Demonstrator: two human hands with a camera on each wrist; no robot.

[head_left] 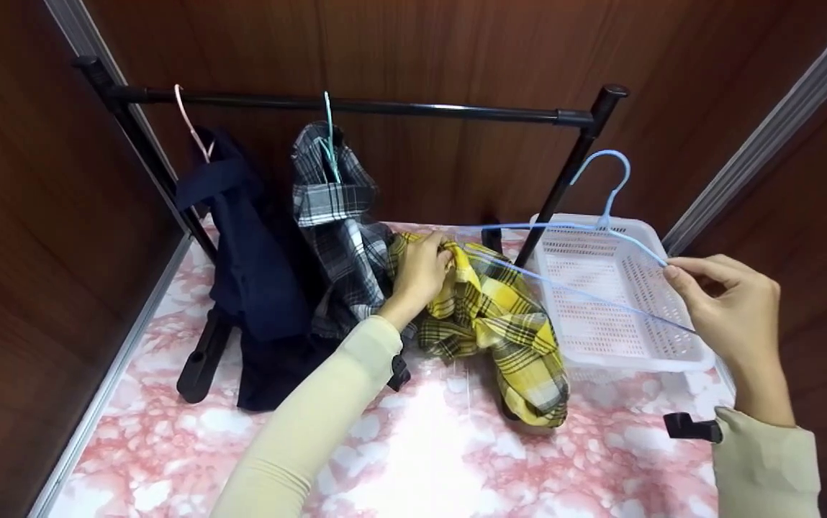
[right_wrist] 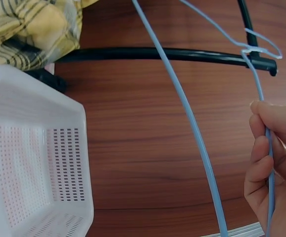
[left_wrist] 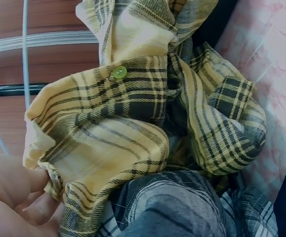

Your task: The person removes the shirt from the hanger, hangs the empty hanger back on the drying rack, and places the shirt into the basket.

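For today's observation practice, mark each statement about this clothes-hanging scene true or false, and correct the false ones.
1. The right hand pinches a light blue wire hanger. True.
2. The left hand grips a yellow plaid shirt. True.
3. The white plastic basket is full of clothes. False: nothing shows inside it.
4. Three garments hang on the black rail. False: two hang there, a navy garment and a grey plaid shirt.
5. The yellow plaid shirt is already on the rail. False: it lies bunched on the pink marbled tabletop.
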